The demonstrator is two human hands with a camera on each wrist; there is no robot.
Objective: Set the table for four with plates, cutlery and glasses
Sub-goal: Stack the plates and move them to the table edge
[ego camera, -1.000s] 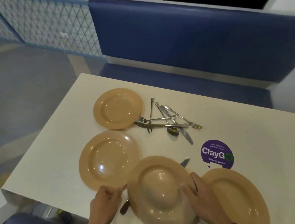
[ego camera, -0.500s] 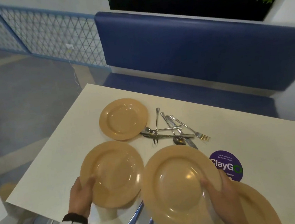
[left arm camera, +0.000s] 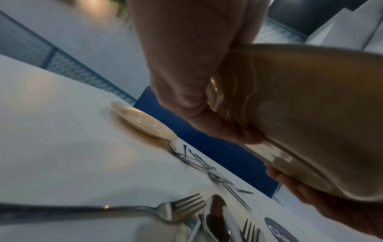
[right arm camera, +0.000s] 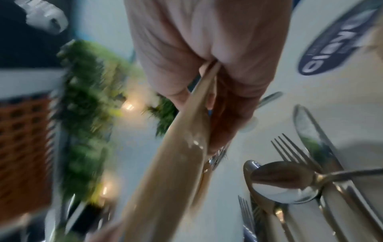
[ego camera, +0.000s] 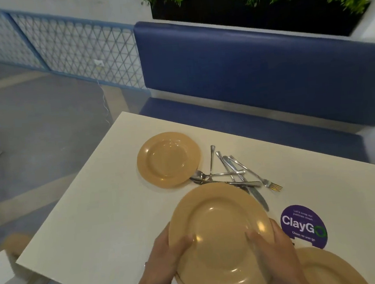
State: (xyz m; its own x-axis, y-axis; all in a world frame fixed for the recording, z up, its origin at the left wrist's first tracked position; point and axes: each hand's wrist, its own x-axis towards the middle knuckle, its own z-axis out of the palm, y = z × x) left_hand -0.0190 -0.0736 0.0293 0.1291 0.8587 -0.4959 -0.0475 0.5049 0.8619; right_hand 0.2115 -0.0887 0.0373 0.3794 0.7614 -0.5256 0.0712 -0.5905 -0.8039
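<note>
Head view: left hand and right hand clamp plates, apparently two stacked, thumbs on top.

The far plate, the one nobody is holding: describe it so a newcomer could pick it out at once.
On the cream table, look toward the blue bench. The far plate lies flat at the left of the loose cutlery pile. Unlike the tan plates in the hands and the one at the near right corner, it lies alone, farthest from the person.

The lifted plates hide the cutlery beneath; whether they number two is unclear.
</note>
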